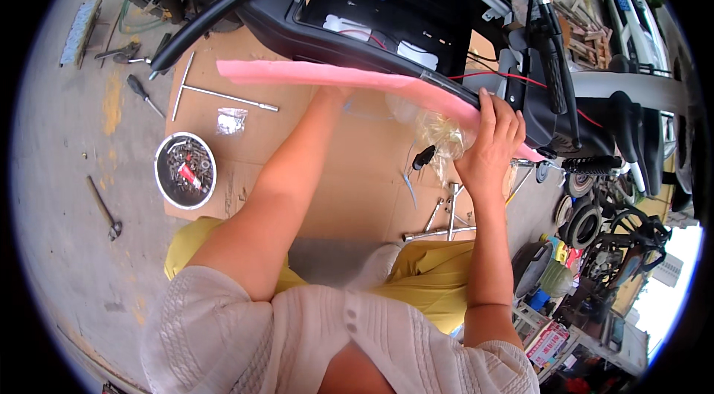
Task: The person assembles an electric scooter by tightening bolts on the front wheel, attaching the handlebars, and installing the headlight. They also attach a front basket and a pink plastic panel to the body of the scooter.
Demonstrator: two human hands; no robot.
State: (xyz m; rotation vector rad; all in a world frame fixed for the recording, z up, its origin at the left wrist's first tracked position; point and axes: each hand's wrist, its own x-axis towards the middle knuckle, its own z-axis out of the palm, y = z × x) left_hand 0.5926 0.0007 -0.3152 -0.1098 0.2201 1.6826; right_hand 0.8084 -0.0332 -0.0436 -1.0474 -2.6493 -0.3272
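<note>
A long, curved pink panel (335,74) lies along the near side of a black scooter body (275,30). My right hand (492,137) grips the panel near its right end, fingers closed over the upper edge. Of my left hand (339,91) only the wrist area shows below the panel's middle; its fingers are hidden behind the pink piece. Crumpled clear plastic wrap (444,134) hangs just left of my right hand. Inside the open black compartment are white patches, and a red wire (513,76) crosses its right side.
Cardboard (357,171) covers the ground before me. A metal bowl of bolts (186,171), a T-handle wrench (223,95), a screwdriver (143,95) and a hammer (104,208) lie at left. A cross wrench (451,223) rests near my right knee. Tyres (582,225) stand at right.
</note>
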